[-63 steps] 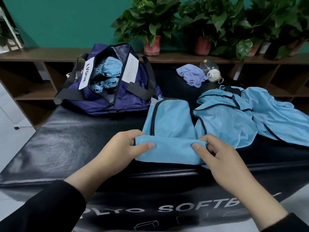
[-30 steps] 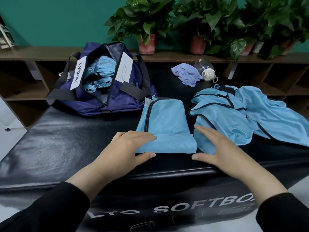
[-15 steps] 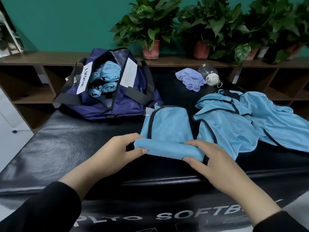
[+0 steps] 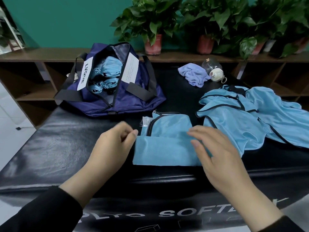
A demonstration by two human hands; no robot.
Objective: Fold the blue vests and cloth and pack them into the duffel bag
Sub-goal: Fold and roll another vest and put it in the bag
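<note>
A light blue vest (image 4: 167,148) with black trim lies partly folded on the black padded table (image 4: 50,148), its near edge turned up into a flat band. My left hand (image 4: 113,148) hovers at the band's left end, fingers loosely curled and holding nothing. My right hand (image 4: 215,153) rests over the band's right end with its fingers straight. The navy duffel bag (image 4: 117,101) stands unzipped at the back left with several rolled blue vests (image 4: 107,71) inside. A heap of unfolded blue vests (image 4: 250,118) lies to the right. A lavender cloth (image 4: 194,74) lies crumpled at the back.
A glass jar with a white lid (image 4: 213,68) lies beside the lavender cloth. Behind the table runs a wooden shelf unit (image 4: 33,54) with potted plants (image 4: 153,42) on top. The table's front edge drops off just below my hands.
Half a second ago both hands gripped the rolled near edge of the vest. Now the band lies flat, and both hands have let go and lifted slightly.
</note>
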